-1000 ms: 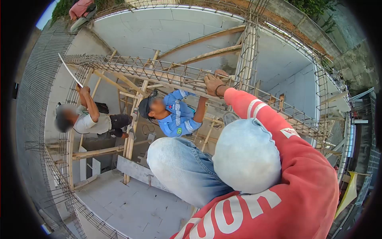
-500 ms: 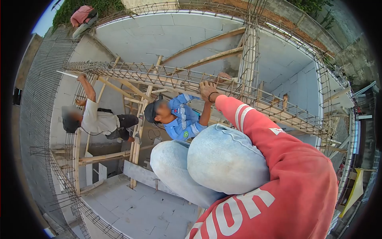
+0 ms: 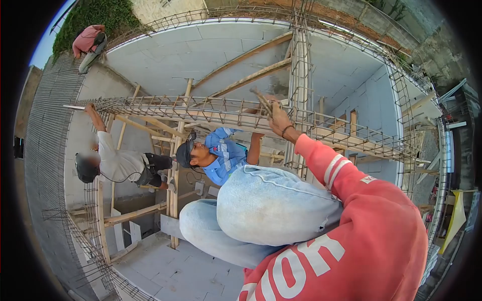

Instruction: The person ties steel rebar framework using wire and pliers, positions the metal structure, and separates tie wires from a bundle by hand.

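Note:
My right hand (image 3: pixel 279 122), in a red sleeve with a dark band at the wrist, is closed around a brownish two-armed tool that looks like pincers (image 3: pixel 264 103). The tool points up and left over the long rebar cage (image 3: pixel 226 111). Just below my hand, a co-worker in a blue shirt (image 3: pixel 224 153) reaches up towards the cage with raised arms. Part of a co-worker's hand shows behind the tool, partly hidden by the bars. My left hand is out of sight. My bent knees in pale jeans (image 3: pixel 271 205) fill the lower middle.
At left, another co-worker in a light shirt (image 3: pixel 118 158) holds up a pale strip near the cage's end. A person in red (image 3: pixel 90 45) crouches at the far upper left. Timber props (image 3: pixel 178 165), block walls (image 3: pixel 226 45) and rebar columns (image 3: pixel 300 65) surround me.
My right hand has lifted from the rebar cage and shifted right in view, with the pincers raised at a steeper angle. The whole view has tilted slightly.

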Demonstrator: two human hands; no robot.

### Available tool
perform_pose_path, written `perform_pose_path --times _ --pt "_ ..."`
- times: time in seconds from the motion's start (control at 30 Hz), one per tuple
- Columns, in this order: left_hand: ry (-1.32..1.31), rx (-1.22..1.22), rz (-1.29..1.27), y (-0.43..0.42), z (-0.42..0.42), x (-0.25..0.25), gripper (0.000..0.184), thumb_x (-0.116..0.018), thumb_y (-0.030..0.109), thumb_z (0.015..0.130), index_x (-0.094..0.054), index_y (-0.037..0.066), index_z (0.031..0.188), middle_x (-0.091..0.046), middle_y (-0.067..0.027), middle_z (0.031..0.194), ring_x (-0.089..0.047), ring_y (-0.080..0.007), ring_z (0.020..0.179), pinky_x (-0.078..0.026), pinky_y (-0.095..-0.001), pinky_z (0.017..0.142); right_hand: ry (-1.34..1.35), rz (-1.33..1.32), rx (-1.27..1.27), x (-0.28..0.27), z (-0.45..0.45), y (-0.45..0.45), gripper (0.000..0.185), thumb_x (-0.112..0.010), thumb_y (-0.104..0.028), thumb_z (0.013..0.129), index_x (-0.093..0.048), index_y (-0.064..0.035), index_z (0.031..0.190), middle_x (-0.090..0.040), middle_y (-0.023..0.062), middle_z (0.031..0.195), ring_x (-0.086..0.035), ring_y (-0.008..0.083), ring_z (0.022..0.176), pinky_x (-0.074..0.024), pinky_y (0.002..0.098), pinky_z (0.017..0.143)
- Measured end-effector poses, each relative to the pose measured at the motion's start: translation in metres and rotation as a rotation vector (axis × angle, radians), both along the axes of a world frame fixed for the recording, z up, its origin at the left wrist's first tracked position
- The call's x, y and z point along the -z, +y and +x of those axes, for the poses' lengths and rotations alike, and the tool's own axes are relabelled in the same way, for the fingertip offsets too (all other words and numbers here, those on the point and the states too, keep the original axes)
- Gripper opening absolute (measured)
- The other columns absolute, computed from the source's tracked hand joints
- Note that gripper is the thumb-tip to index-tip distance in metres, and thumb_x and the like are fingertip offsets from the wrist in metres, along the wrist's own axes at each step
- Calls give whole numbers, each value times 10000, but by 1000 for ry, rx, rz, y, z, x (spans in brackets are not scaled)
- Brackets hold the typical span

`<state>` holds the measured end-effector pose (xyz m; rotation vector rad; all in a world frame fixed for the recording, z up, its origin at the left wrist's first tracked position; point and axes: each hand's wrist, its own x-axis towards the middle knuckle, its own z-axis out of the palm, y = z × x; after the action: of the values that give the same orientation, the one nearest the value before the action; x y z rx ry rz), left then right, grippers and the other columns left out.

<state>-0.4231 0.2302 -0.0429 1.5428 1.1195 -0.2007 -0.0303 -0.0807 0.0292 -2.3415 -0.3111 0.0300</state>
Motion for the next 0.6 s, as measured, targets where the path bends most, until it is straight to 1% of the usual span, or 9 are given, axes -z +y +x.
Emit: perform_pose_path --times 0.13,0.2,0.27,0.3,0.37,0.4,0.47,0.53,0.6 --pt "-44 297 512 27 51 -42 329 -453 269 997 -603 14 854 -615 -217 751 -571 -444 725 -416 -536 644 -119 -190 328 -31 -15 -131 247 -578 -85 837 -442 -32 1036 -619 253 876 -607 483 831 -472 559 715" --pt "-202 455 756 31 106 -84 331 -448 268 997 -602 13 853 -621 -224 758 -574 -454 732 -418 -541 650 -43 -483 498 -8 -15 -208 293 -645 -197 866 -484 -64 1070 -579 189 1082 -559 402 1097 -414 559 927" --pt "-351 663 907 22 185 -136 332 -444 267 997 -601 12 852 -626 -231 764 -577 -465 738 -420 -547 655 22 -620 697 5 -31 -278 399 -684 -273 872 -486 -46 1134 -513 177 1246 -507 397 1196 -355 579 1006" --pt "-354 786 912 10 224 -164 321 -450 274 1002 -618 23 893 -636 -222 805 -592 -451 807 -440 -535 702 28 -615 706 14 -36 -299 399 -684 -273 872 -486 -46 1134 -513 177 1246 -507 397 1196 -355 579 1006" --pt "-402 1043 955 -6 292 -180 312 -459 279 1004 -643 31 960 -654 -215 871 -610 -438 883 -466 -524 765 116 -681 706 30 -44 -327 497 -699 -341 876 -468 -34 1192 -431 199 1329 -551 461 1099 -482 531 868" --pt "-449 1177 996 -13 320 -182 313 -462 276 1003 -652 29 986 -662 -218 897 -612 -439 891 -472 -525 780 119 -681 715 29 -48 -331 497 -699 -341 876 -468 -34 1192 -431 199 1329 -551 461 1099 -482 531 868" --pt "-542 1380 971 -30 371 -180 296 -474 259 981 -628 40 855 -673 -206 896 -631 -441 881 -497 -529 759 150 -455 602 29 -55 -335 505 -710 -346 870 -456 -44 1186 -399 191 1350 -553 461 1109 -483 536 867" --pt "-392 1648 934 -41 414 -174 296 -512 291 968 -699 62 964 -676 -207 944 -630 -427 912 -493 -511 813 111 -511 577 40 -58 -338 471 -717 -337 862 -482 -55 1158 -388 181 1375 -573 444 1091 -477 527 889" --pt "-344 1751 912 -56 443 -164 296 -518 295 958 -704 69 918 -677 -200 936 -633 -423 910 -497 -511 807 96 -510 562 47 -53 -342 421 -721 -344 858 -523 -71 1111 -353 170 1419 -599 437 1045 -478 527 890"
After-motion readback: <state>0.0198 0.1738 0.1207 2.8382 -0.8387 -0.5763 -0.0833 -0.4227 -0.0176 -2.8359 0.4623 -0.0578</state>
